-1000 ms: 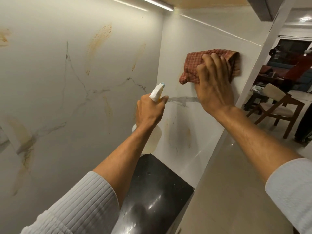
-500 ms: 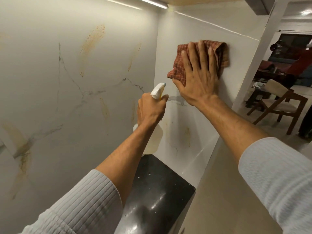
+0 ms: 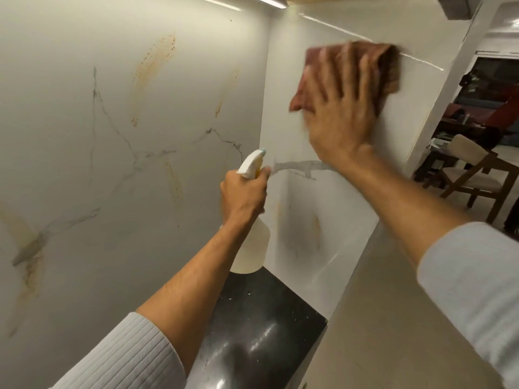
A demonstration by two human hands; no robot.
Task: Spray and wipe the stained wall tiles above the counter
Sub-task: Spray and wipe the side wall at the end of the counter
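Red-brown cloth (image 3: 391, 67) lies flat under the right hand (image 3: 339, 108), which presses it on the white side tile (image 3: 415, 108) of the wall. The fingers of this hand are straight and a little spread; they and the cloth are blurred. The cloth shows above the fingertips and on both sides of the hand.

Below this hand and to its left, the left hand (image 3: 244, 192) grips the neck of the spray bottle (image 3: 252, 248) with curled fingers. The white nozzle stands out above the fist and points toward the corner of the walls, and the pale body hangs under the wrist. Between the two hands a grey vein (image 3: 303, 165) runs across the side tile. Lower on the same tile, under the right forearm, there is a yellow-brown stain (image 3: 316, 228).

Left of the left hand the large back tile (image 3: 84, 164) carries thin grey veins and several orange-brown stains (image 3: 153, 66). Under the bottle lies the black glossy counter (image 3: 261, 332). Both forearms come out of pale ribbed sleeves (image 3: 126, 355). Far to the right of the right hand, past the wall edge, a wooden chair (image 3: 471, 169) stands in another room.
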